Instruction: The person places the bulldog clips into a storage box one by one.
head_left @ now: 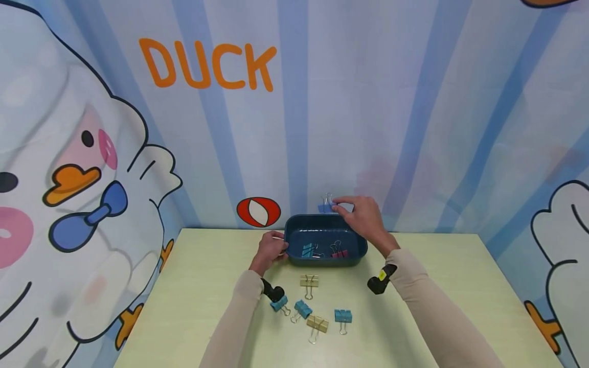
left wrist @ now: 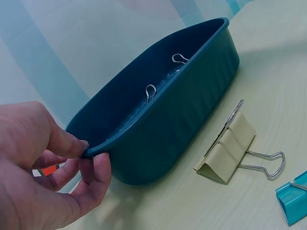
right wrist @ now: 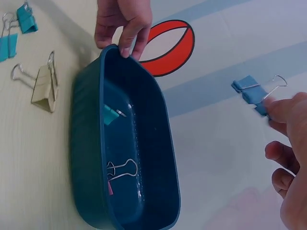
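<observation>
My left hand (head_left: 269, 249) pinches the left rim of a dark blue plastic bin (head_left: 324, 262), thumb over the edge and fingers outside. Beyond the bin's back rim, my right hand (head_left: 365, 217) holds a blue binder clip (right wrist: 250, 88) between thumb and fingertips, raised above the table. That clip's wire handles point up in the head view. Inside the bin lie a teal binder clip (head_left: 307, 250) and a pink binder clip (head_left: 340, 254); in the left wrist view the bin wall hides all but their wire handles.
In front of the bin lie two cream binder clips (head_left: 309, 280) and three teal binder clips (head_left: 342, 316) on the pale wooden table (head_left: 414, 306). A printed curtain (head_left: 368, 102) hangs along the table's back edge, close behind the bin.
</observation>
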Demonstrator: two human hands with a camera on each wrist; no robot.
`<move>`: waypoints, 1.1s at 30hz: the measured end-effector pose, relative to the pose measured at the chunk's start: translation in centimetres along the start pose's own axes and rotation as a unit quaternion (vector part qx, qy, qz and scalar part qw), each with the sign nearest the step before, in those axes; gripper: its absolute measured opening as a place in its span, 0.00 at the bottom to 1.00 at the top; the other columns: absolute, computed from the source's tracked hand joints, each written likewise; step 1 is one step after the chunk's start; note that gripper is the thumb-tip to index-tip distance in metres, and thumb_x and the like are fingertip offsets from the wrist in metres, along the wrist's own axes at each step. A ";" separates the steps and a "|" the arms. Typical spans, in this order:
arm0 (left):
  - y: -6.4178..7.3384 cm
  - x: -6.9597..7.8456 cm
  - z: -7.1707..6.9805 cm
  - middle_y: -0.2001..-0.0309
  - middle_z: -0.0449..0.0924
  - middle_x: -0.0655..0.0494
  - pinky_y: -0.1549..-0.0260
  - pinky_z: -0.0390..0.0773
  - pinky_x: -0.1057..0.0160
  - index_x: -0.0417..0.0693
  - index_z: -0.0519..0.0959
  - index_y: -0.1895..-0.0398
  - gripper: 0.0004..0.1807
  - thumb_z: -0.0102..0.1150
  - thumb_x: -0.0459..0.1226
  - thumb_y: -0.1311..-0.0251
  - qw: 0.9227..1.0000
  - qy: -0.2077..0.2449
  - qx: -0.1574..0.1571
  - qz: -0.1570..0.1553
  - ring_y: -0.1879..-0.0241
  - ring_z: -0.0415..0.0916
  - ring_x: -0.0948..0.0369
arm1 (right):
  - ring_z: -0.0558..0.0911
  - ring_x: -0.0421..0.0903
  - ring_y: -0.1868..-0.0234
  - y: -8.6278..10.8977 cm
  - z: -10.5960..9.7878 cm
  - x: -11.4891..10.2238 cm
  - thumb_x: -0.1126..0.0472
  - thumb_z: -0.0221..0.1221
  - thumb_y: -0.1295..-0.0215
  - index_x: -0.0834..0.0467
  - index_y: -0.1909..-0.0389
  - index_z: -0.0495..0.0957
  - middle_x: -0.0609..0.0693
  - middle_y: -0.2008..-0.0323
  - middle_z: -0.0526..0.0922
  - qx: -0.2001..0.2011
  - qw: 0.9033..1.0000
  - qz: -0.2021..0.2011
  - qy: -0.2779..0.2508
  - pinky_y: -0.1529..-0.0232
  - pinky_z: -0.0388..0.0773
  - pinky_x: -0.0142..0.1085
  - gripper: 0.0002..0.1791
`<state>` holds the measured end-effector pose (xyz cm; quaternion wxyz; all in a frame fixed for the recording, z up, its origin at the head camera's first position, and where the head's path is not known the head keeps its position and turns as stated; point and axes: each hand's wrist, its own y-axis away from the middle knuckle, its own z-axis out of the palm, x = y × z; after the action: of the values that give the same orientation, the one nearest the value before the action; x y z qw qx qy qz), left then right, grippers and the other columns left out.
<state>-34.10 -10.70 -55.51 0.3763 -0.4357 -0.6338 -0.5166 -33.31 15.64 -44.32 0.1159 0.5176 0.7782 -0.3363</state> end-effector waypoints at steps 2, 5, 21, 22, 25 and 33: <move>0.0 0.0 0.0 0.59 0.80 0.43 0.61 0.86 0.57 0.33 0.74 0.41 0.18 0.57 0.27 0.33 1.000 0.000 0.000 -0.001 0.69 0.79 0.56 | 0.61 0.44 0.89 0.1 0.0 -0.1 0.52 0.68 0.32 0.56 0.39 0.84 0.50 0.86 0.73 0.008 1.000 -0.001 -0.004 0.80 0.57 0.38 0.23; 0.0 -0.1 0.0 0.59 0.80 0.43 0.63 0.86 0.58 0.33 0.74 0.41 0.18 0.57 0.26 0.33 1.000 0.003 -0.001 0.001 0.70 0.79 0.56 | 0.61 0.44 0.89 0.2 0.1 -0.1 0.49 0.69 0.33 0.55 0.33 0.80 0.57 0.64 0.88 0.016 1.000 -0.005 -0.009 0.72 0.72 0.44 0.30; 0.0 0.0 0.0 0.58 0.81 0.42 0.63 0.86 0.58 0.34 0.73 0.39 0.18 0.57 0.27 0.32 1.000 -0.001 -0.002 -0.004 0.69 0.78 0.56 | 0.69 0.41 0.87 2.1 -1.1 0.2 0.48 0.71 0.35 0.53 0.30 0.77 0.56 0.37 0.81 -0.008 0.999 -0.049 -0.020 0.79 0.71 0.40 0.34; 0.0 0.0 0.0 0.58 0.81 0.42 0.63 0.86 0.59 0.34 0.73 0.39 0.19 0.57 0.27 0.32 1.000 -0.001 -0.001 -0.005 0.69 0.78 0.56 | 0.69 0.40 0.87 2.4 -1.2 0.2 0.47 0.71 0.35 0.53 0.30 0.77 0.56 0.37 0.81 -0.011 0.998 -0.053 -0.021 0.79 0.70 0.39 0.34; 0.0 0.0 0.0 0.58 0.81 0.42 0.65 0.85 0.60 0.34 0.73 0.39 0.19 0.57 0.27 0.33 1.000 -0.003 0.001 -0.007 0.69 0.78 0.56 | 0.70 0.38 0.86 3.3 -1.5 0.1 0.47 0.71 0.35 0.53 0.30 0.77 0.55 0.37 0.82 -0.021 0.997 -0.063 -0.027 0.79 0.72 0.38 0.34; -0.2 -0.1 0.0 0.58 0.81 0.42 0.63 0.86 0.58 0.33 0.74 0.38 0.20 0.58 0.27 0.34 1.000 0.003 -0.005 -0.005 0.69 0.78 0.56 | 0.68 0.34 0.85 6.6 -1.1 0.3 0.51 0.73 0.37 0.52 0.31 0.78 0.43 0.70 0.81 -0.046 0.993 -0.101 -0.044 0.79 0.69 0.35 0.33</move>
<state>-34.28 -10.73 -55.70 0.3732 -0.4326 -0.6328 -0.5227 -27.38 18.11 -46.35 0.1387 0.4152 0.8354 -0.3324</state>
